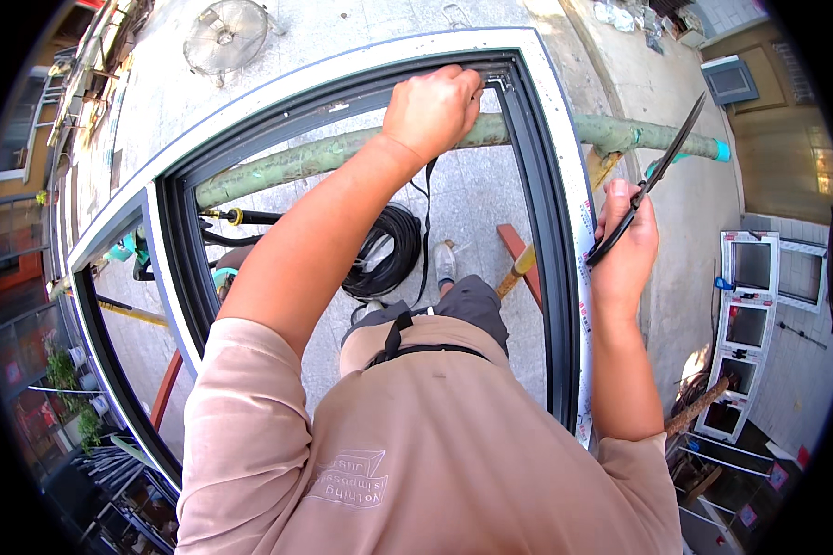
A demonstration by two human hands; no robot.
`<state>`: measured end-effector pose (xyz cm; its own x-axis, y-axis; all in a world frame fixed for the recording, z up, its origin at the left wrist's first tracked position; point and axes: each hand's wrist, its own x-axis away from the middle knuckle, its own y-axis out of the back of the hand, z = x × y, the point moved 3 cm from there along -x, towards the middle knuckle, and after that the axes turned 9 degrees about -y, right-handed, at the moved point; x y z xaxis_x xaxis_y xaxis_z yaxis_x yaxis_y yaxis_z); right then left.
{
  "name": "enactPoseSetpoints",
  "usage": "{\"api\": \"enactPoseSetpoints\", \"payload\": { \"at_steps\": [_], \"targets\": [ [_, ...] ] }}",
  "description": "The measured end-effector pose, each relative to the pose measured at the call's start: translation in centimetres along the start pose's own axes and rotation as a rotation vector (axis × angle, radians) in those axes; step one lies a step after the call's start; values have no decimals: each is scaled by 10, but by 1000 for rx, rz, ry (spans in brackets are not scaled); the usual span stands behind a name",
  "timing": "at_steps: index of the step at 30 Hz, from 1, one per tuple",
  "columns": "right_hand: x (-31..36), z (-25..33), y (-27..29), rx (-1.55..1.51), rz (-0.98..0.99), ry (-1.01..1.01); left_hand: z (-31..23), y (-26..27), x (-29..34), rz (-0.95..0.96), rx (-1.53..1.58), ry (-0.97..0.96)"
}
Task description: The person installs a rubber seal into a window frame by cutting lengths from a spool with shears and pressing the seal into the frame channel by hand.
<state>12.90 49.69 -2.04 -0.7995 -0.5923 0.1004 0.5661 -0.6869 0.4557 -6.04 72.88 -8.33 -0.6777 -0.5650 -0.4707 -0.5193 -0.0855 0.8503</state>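
A large window frame (539, 203), dark grey inside with white film on its outer faces, lies around and in front of me. My left hand (432, 111) is closed at the inner groove of its far bar, near the far right corner. A thin black rubber strip (427, 199) hangs from below that hand toward a black coil (391, 250) on the ground; its end in my fingers is hidden. Beyond the frame's right bar, my right hand (627, 236) is wrapped round the dark handles of a pair of scissors (680, 139), blades pointing up and away.
A green-wrapped pole (315, 155) runs crosswise under the frame. A round fan (227, 39) stands at the far left. White-framed window units (750, 324) lean at the right. A red bar (520, 264) and a yellow-tipped tool (241, 217) are below the frame.
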Motion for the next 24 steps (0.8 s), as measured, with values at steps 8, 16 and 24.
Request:
{"api": "enactPoseSetpoints", "payload": {
  "at_steps": [8,16,24],
  "targets": [
    [-40,80,-31,196,220,256,-18,31,3,153,110,207],
    [-10,99,-106,-78,761,241,-40,104,72,-157,568,326],
    [85,101,-153,-107,1693,82,-45,214,117,-530,1312,597]
  ]
}}
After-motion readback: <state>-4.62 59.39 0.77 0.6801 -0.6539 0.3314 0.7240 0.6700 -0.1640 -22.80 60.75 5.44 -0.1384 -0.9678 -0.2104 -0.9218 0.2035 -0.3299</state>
